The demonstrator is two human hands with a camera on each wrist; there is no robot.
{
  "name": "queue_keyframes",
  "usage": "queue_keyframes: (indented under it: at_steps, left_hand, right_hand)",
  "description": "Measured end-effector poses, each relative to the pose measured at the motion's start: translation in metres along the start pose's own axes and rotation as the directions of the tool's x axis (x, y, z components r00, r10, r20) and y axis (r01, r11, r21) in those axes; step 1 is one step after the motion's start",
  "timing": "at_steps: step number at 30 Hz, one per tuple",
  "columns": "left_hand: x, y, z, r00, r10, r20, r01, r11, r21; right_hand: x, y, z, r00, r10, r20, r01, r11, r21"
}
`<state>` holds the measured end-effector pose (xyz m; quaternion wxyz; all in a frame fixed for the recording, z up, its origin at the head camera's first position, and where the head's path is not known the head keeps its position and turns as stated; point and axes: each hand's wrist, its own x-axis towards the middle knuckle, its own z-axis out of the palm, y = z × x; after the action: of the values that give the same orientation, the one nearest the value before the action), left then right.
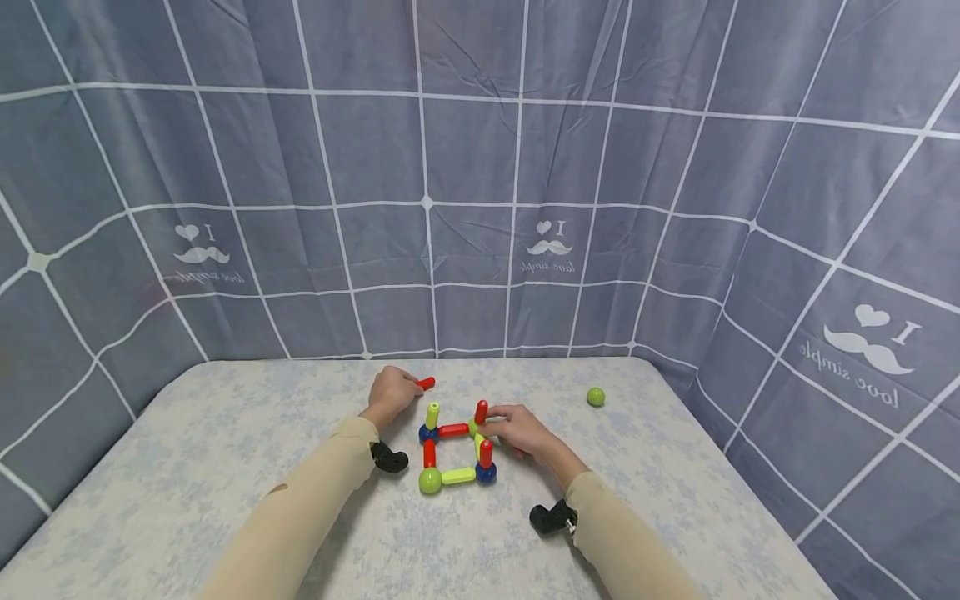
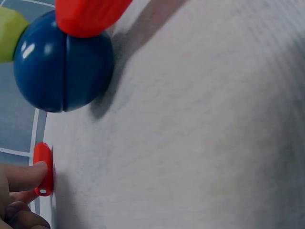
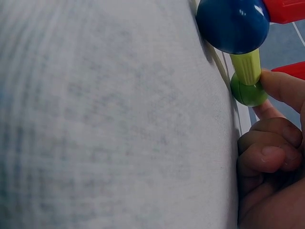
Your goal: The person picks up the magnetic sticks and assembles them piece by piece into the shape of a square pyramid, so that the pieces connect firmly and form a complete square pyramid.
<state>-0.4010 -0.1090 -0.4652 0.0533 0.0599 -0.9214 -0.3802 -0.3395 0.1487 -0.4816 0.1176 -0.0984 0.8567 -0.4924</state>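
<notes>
At the back of the table my left hand [image 1: 393, 390] pinches a loose red rod [image 1: 426, 383] between thumb and fingers. A square frame of rods and balls lies to its right and nearer to me. Its corners are a blue ball [image 1: 428, 434], a green ball [image 1: 430, 481], another blue ball [image 1: 486, 472] and, at the back right, a green ball [image 3: 250, 95]. My right hand [image 1: 521, 429] grips that last ball with thumb and forefinger, its other fingers curled. A yellow-green rod [image 1: 432, 414] and two red rods [image 1: 481, 412] stand upright on three corners.
A loose green ball [image 1: 596, 397] sits at the back right of the table [image 1: 225, 467], which has a pale patterned cover. Grey-blue curtains [image 1: 480, 250] with white lines hang behind and beside it. Black wrist cameras [image 1: 551, 518] are on both sleeves.
</notes>
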Motion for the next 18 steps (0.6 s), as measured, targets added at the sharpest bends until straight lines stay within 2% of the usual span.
queue_keyframes:
  at_steps: [9, 14, 18]
  left_hand:
    - [-0.007, -0.002, -0.003, 0.998, -0.042, -0.042, 0.034, 0.985, -0.167]
    - [-0.014, -0.003, -0.006, 0.994, -0.098, -0.04, 0.082, 0.951, -0.3]
    - [-0.019, -0.006, -0.007, 0.991, -0.129, -0.03, 0.108, 0.921, -0.373]
  right_hand:
    - [0.002, 0.0, 0.002, 1.0, 0.011, -0.016, -0.011, 1.0, -0.019]
    - [0.003, 0.002, 0.002, 1.0, 0.01, -0.019, -0.01, 1.0, -0.027]
    - [0.003, 0.003, 0.002, 1.0, 0.0, -0.011, 0.0, 1.0, -0.022]
